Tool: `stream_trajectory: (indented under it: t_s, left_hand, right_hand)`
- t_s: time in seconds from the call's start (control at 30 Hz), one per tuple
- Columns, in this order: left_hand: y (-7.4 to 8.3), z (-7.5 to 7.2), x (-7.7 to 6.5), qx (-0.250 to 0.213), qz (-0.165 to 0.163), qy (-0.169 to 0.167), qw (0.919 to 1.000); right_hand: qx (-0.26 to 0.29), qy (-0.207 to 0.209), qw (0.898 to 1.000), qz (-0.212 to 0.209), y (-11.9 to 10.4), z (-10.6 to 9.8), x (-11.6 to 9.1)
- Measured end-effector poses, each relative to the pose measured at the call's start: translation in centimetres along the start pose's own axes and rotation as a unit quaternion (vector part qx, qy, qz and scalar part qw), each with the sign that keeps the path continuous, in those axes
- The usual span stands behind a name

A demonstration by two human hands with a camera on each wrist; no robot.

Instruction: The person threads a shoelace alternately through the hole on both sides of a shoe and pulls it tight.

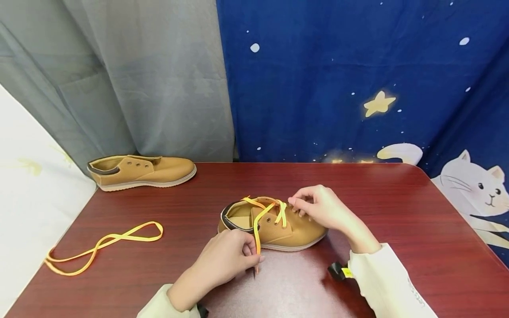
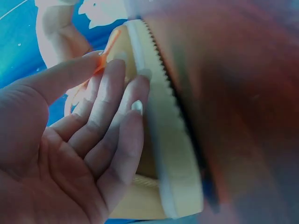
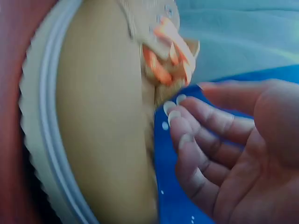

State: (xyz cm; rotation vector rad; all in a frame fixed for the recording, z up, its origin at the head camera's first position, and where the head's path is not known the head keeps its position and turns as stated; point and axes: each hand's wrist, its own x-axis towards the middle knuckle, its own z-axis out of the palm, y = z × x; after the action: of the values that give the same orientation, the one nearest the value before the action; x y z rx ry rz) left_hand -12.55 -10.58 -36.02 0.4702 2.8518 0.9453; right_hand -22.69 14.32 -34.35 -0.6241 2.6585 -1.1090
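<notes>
A tan shoe (image 1: pixel 306 232) sits upright on the table with its toe to the right. Yellow-orange shoelace runs through its front eyelets, and the loose ends trail over the opening. Between thumb and fingers, my left hand (image 1: pixel 228 256) pinches one end of the shoelace (image 1: pixel 256 238), which is drawn toward me across the near side. The left wrist view also has the pinched lace (image 2: pixel 110 45) beside the sole. My right hand (image 1: pixel 324 207) is over the toe, close to the laced part. In the right wrist view its fingers (image 3: pixel 184 128) bend loosely with nothing between them and the thumb.
A second tan shoe (image 1: pixel 171 170), unlaced, stands at the table's back left. Another yellow shoelace (image 1: pixel 115 237) lies looped on the left of the dark red table (image 1: pixel 191 287). Grey and blue curtains (image 1: pixel 318 88) hang behind the back edge.
</notes>
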Motion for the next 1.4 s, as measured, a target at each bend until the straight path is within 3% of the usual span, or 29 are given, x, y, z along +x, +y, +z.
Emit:
stream_trajectory:
  t_s: [0.1,0.23,0.43,0.6,0.7,0.87,1.1,1.4]
  left_hand:
    - [0.4,-0.8,-0.1,-0.003,0.013,0.0,0.9999]
    - [0.8,-2.2,0.5,-0.008,0.004,0.026,0.9996]
    - [0.9,-3.9,3.0,-0.082,-0.025,0.092,0.9921]
    - [1.0,-3.2,5.6,-0.128,-0.028,0.123,0.9838]
    - [0.8,-2.3,6.6,-0.113,-0.035,0.133,0.9841]
    - [0.5,-1.5,7.0,-0.098,-0.038,0.155,0.9824]
    - [0.2,-1.3,6.9,-0.096,-0.026,0.19,0.9768]
    - [0.6,-1.0,6.6,-0.017,-0.07,0.15,0.9861]
  right_hand:
    - [0.059,-0.037,0.997,0.039,-0.1,0.6,-0.8]
    - [0.084,-0.07,0.993,0.044,0.0,1.7,-1.5]
    - [0.129,-0.042,0.991,0.007,0.5,3.6,-1.3]
    - [0.142,0.0,0.99,-0.02,1.0,4.8,-1.1]
    - [0.132,0.024,0.991,-0.015,1.0,5.4,-1.1]
    - [0.123,0.043,0.991,-0.011,1.0,5.6,-1.1]
    - [0.117,0.061,0.99,-0.052,1.2,5.6,-1.0]
    - [0.117,0.076,0.987,-0.085,1.7,5.8,-0.8]
